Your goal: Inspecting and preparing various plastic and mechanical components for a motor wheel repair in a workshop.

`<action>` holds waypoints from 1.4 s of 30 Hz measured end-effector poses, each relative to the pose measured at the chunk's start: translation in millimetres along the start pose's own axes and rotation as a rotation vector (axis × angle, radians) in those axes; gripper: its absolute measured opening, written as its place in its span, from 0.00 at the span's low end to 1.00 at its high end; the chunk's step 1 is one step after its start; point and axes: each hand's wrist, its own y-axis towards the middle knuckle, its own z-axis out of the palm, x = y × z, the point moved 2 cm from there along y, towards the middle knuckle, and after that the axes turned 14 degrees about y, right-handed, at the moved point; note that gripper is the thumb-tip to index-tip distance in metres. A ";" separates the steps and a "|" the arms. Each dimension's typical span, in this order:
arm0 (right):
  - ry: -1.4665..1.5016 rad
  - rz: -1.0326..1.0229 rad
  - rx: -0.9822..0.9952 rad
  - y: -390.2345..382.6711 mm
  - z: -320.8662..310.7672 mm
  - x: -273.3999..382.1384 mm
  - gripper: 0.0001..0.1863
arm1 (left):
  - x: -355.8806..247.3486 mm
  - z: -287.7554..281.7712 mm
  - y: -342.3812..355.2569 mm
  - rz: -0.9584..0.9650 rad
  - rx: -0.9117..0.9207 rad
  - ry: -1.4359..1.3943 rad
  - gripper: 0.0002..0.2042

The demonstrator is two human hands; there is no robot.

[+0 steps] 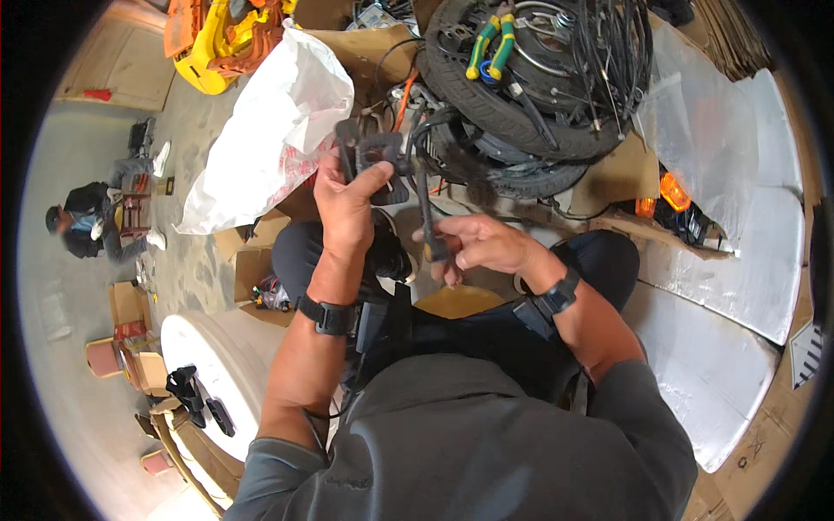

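My left hand [346, 201] is closed around a black bracket-like part [382, 158], thumb on its near side; its exact kind is hard to make out. From that part a thick black cable [425, 204] hangs down toward my right hand [488, 246]. The fingers of my right hand are closed about the cable's lower end, which has a dull brownish tip. Both hands are above my lap, between my spread knees. Just beyond them lies a stack of black tyres [512, 113], with green-and-yellow pliers [493, 45] resting on top.
Loose black cables [612, 61] drape over the tyres. A white sack [269, 130] stands at the left, near yellow and orange plastic parts [217, 52]. White wrapped blocks [704, 356] lie on the right. A white round table [187, 334] is at lower left; another person [87, 217] sits far left.
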 end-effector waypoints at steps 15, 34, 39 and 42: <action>-0.310 0.100 -0.197 0.8 7.5 9.3 0.21 | 22.6 10.5 -25.8 -0.139 0.041 -0.060 0.15; -0.234 -0.293 -0.377 -4.9 -11.9 28.7 0.21 | 21.4 15.0 -20.0 -0.133 0.078 -0.039 0.16; -0.356 -0.074 -0.394 0.4 -30.4 11.9 0.22 | 19.0 19.4 -22.9 -0.136 0.059 -0.121 0.15; -0.487 0.007 -0.327 -0.1 -17.6 12.9 0.20 | 14.0 26.0 -22.6 -0.120 0.014 -0.174 0.16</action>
